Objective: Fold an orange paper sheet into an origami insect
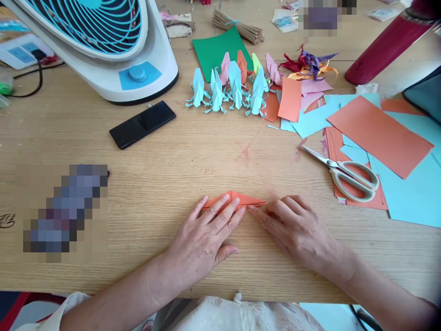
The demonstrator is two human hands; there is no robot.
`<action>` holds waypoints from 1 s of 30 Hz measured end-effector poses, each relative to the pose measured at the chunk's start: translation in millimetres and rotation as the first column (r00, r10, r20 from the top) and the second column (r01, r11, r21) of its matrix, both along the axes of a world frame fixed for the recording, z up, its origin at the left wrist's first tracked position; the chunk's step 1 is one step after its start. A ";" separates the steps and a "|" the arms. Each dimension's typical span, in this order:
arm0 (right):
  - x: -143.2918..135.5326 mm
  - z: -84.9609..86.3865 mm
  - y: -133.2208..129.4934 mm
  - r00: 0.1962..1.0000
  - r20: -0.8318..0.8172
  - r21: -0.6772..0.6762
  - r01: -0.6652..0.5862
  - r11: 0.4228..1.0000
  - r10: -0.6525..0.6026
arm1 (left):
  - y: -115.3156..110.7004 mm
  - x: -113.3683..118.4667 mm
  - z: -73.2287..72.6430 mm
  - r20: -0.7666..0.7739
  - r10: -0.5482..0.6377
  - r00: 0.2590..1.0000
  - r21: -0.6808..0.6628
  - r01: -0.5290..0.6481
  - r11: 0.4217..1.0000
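Observation:
A narrow, pointed piece of folded orange paper (237,198) lies on the table in front of me. My left hand (213,225) rests palm down over its left and middle parts, fingers stretched out flat on it. At the paper's right tip is my right hand (292,225), its fingers curled in and its digits closed around the thin point. The inner side of that grip is hidden. Behind the hands stand several folded paper figures (234,85), light blue in front, with pink, orange and yellow-green ones behind.
Scissors (339,172) lie on orange and light blue paper sheets (409,193) to the right. A black phone (143,124) lies left of centre, near a white fan (148,78). Green paper (210,50), a bundle of sticks (237,26) and a dark red bottle (382,48) are farther back.

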State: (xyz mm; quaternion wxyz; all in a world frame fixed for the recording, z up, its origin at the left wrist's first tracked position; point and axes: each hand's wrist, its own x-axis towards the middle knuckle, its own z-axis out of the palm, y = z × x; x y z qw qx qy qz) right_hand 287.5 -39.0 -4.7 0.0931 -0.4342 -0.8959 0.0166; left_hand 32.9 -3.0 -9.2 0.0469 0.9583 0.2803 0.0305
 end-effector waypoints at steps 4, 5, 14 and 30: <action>1.7 -0.3 -1.3 1.000 -0.002 0.002 -0.023 1.000 0.023 | 0.3 1.2 1.8 -0.011 0.001 1.000 0.005 -0.001 1.000; 1.9 -0.4 -1.5 1.000 -0.004 0.001 -0.021 1.000 0.021 | -0.1 1.8 2.4 -0.011 0.005 1.000 0.009 -0.005 1.000; 6.1 -3.2 -3.7 1.000 -0.022 -0.011 0.001 1.000 -0.001 | -4.9 4.1 3.0 0.006 0.037 0.999 0.034 -0.038 0.999; 8.9 -5.3 -9.1 0.998 -0.043 0.063 0.049 0.997 -0.047 | -5.5 4.5 2.2 0.013 0.063 0.998 0.017 -0.063 0.998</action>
